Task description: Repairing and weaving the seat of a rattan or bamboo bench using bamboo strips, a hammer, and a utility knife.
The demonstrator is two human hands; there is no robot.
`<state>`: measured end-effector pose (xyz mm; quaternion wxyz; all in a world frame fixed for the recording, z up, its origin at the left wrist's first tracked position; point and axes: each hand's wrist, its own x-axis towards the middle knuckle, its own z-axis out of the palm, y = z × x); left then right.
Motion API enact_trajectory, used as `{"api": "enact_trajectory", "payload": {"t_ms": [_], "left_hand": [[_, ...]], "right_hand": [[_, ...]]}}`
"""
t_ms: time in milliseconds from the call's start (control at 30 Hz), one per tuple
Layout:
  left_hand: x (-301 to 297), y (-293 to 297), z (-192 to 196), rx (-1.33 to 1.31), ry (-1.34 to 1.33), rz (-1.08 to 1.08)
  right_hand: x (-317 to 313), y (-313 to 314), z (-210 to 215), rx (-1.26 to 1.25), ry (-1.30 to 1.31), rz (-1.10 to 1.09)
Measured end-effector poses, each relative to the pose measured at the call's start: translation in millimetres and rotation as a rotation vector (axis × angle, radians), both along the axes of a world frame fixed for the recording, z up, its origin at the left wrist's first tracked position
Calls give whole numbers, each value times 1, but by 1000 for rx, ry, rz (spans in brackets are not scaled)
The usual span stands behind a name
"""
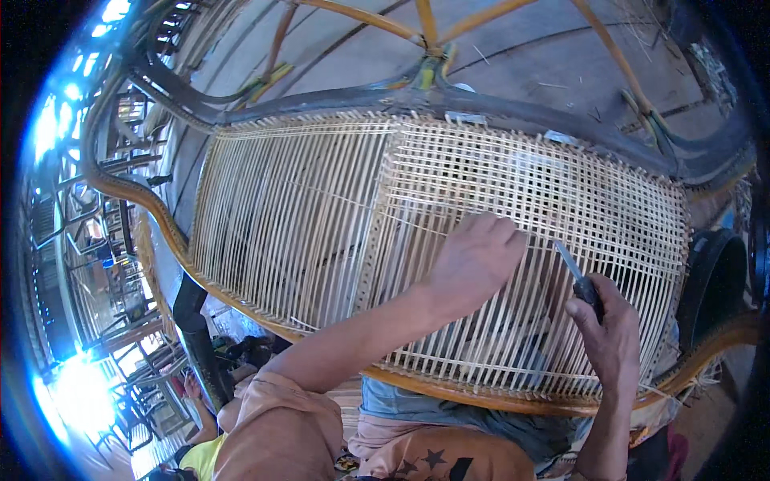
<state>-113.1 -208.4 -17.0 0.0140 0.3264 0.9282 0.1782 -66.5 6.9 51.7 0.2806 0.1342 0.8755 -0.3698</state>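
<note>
A long wooden seat frame (321, 100) carries a panel of pale cane strands (297, 200). On its right half the far part is woven in an open grid (521, 176), while the near part has mostly lengthwise strands. My left hand (481, 252) lies over this half at the edge of the grid, fingers curled down. A thin cane strand (337, 199) slants across from the left half into that hand; its fingertips are hidden. My right hand (609, 321) grips the black handle of a narrow metal-bladed tool (571, 264), its blade pointing up and left above the weave.
Bamboo-like poles (429, 24) join the frame's far side. A dark round container (714, 280) stands beyond the right end. Stacked chair frames (104, 264) fill the left. Another person in yellow (204, 457) sits at lower left. A curved wooden rail (481, 393) borders the near edge.
</note>
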Motion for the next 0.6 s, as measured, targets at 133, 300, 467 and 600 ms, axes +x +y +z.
{"api": "enact_trajectory", "payload": {"t_ms": [133,300,467,600], "left_hand": [[-12,-70,5,-140,42,72],[-22,-87,1,-146,54,53],[-23,-66,3,-151,-67,1],[-28,-65,3,-224,-68,-58]], "right_hand": [[6,-30,-20,-148,6,-20],[-6,-79,-24,-148,-105,133],[-14,-94,-25,-27,-104,219],[-14,-100,-33,-1,-14,282]]}}
